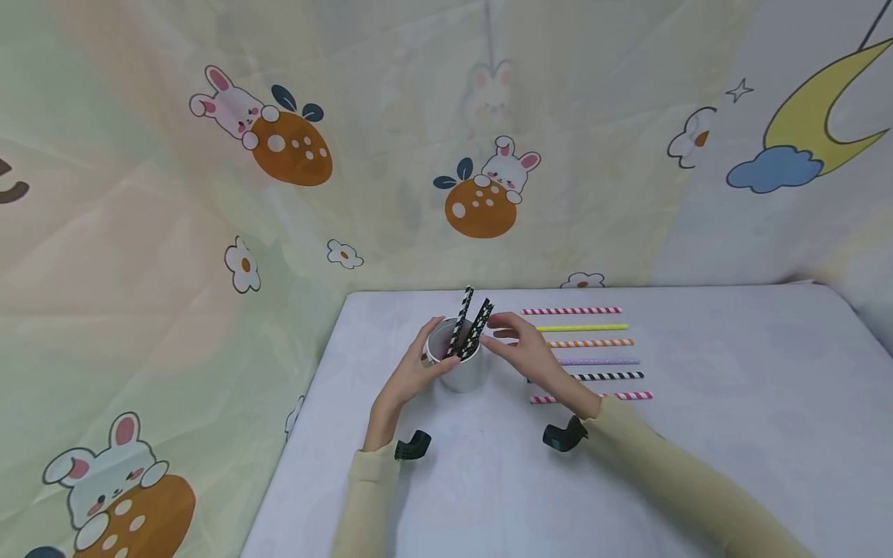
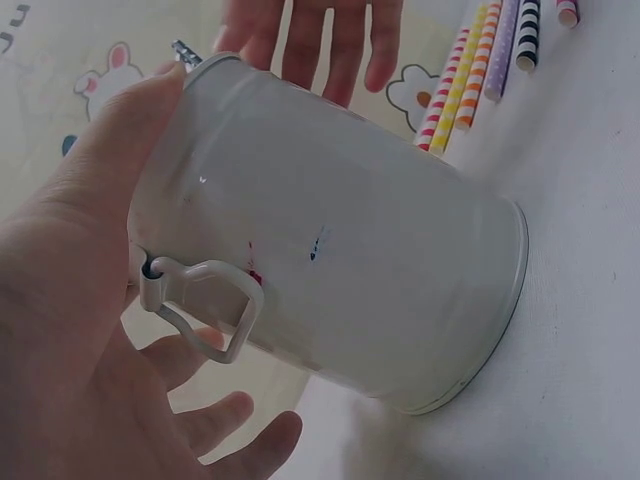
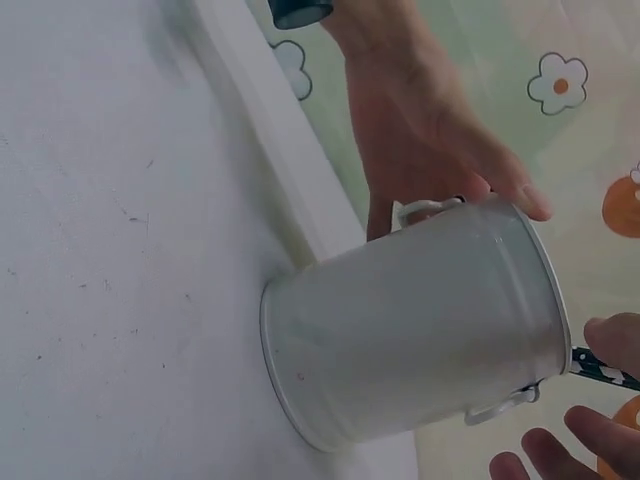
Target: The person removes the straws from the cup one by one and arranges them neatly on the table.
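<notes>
A small white metal bucket (image 1: pixel 463 378) with side handles (image 2: pixel 215 300) stands on the table. My left hand (image 1: pixel 412 373) holds it at its left side, with the thumb over the rim and the other fingers spread round the wall. Several black paper straws with a white pattern (image 1: pixel 477 328) lean inside the bucket, their tops above the rim. At the right of those tops is my right hand (image 1: pixel 519 349), its fingers loosely bent and apart. In the right wrist view its thumb (image 3: pixel 616 338) overlaps a black straw (image 3: pixel 604 370).
Several patterned paper straws (image 1: pixel 593 361) lie in a row on the white table (image 1: pixel 732 403), right of the bucket and partly under my right forearm. Behind the table hangs a cloth backdrop (image 1: pixel 391 194) printed with rabbits and flowers. A dark wrist camera (image 1: pixel 563 435) sits on each wrist.
</notes>
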`<state>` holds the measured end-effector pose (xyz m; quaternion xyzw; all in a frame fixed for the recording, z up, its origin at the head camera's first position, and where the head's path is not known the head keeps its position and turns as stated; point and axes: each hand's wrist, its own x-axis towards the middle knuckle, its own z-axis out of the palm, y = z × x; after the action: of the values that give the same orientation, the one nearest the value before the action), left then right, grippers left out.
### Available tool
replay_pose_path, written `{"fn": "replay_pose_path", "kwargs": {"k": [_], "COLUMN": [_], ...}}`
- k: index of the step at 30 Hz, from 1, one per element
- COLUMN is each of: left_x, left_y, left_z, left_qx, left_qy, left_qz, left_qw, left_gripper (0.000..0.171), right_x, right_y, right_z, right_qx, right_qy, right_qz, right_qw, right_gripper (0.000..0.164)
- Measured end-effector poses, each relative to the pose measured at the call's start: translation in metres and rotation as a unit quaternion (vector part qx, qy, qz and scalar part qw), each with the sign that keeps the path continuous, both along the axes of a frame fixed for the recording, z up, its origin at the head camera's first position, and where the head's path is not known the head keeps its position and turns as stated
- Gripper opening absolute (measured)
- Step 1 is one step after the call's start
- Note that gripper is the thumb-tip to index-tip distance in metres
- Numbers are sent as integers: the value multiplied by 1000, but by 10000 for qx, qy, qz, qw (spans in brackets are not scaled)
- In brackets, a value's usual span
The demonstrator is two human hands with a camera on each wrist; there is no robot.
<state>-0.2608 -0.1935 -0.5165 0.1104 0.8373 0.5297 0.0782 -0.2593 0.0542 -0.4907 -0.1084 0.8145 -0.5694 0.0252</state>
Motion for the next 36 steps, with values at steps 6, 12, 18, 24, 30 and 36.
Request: {"fn": "replay_pose_path", "kwargs": {"k": [6,12,18,24,30,36], "left_x": [0,0,0,1,1,-1], "left_y": [0,1,3,2,2,-1], "left_z": [-1,0,4,10,6,-1], "left_qx": [47,77,53,25,85,198], "left_qy": [5,-91,-172,-260,-234,-81], "left_qz": [-13,-24,-32,-91,-55,-113], "left_qw": [10000,9999,9998,9996,9997,9997], "left_gripper": [82,83,86,86,85,83], "right_x": [-3,-6,-7,-10,-12,-12], "right_y": [-8,-12,-14,-16,-19,-21], "right_z": [-3,-4,-3,-3,-1,-1], "right_qx": [-223,-226,-359,-292,-264,-293], "right_qy": [106,294,364,395,373,343], "right_qz": [-178,-253,-311,-352,-426,-434], "right_qw": [9995,9990,9982,9982,9980,9980], "right_gripper": [38,28,21,22,21,21]}}
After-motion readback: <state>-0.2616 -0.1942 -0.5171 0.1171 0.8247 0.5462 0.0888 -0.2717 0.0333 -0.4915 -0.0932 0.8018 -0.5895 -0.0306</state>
